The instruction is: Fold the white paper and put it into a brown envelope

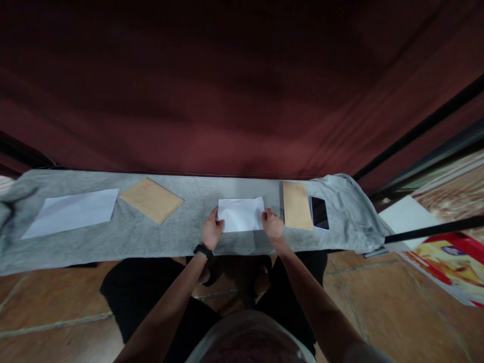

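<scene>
Held: paper, white, lying on the grey cloth over the tabletop, centre.
Hands: left grip, wristband on, closed on the paper's left edge; right grip closed on its right edge.
Nearby: right envelope with phone just beside it; left envelope and white sheet well apart, leftward.

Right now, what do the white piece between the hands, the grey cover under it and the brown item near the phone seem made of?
White piece: thin matte paper, probably; it lies flat with sharp edges. Grey cover: soft fabric, perhaps felt or fleece; fuzzy, it drapes and bunches at the ends. Brown item: likely kraft paper, an envelope perhaps; dull tan, flat, straight-edged.
</scene>
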Demonstrator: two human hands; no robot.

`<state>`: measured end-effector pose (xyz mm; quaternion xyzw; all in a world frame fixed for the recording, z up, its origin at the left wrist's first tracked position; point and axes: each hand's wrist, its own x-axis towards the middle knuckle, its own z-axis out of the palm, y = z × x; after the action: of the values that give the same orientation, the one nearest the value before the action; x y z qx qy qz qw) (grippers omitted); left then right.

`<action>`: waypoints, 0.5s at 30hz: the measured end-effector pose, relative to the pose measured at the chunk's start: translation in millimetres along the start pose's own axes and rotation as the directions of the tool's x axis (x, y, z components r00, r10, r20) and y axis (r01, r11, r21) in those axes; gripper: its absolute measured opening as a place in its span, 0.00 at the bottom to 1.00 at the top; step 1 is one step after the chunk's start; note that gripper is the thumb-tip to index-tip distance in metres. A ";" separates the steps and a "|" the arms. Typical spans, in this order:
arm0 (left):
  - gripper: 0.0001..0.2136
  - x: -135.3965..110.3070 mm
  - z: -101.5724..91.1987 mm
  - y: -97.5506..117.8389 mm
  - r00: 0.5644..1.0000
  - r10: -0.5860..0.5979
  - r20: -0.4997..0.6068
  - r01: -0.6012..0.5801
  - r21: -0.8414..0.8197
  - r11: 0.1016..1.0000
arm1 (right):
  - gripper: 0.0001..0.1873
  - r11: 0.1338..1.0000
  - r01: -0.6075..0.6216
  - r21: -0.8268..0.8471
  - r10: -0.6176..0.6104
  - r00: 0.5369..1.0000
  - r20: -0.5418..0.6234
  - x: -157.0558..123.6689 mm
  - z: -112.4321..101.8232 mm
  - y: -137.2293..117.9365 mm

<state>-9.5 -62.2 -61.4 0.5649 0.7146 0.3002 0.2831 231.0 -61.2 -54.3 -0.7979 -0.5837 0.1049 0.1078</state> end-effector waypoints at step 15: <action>0.24 -9.7 22.1 17.5 0.930 0.365 0.030 -0.349 0.379 0.857 | 0.24 0.872 0.429 0.236 -0.380 0.896 -0.229 -10.5 27.9 -32.0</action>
<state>20.1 -66.0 -62.2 0.7248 0.6476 0.2161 0.0929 190.7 -60.3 -71.0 -0.6401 -0.7055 0.0908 0.2902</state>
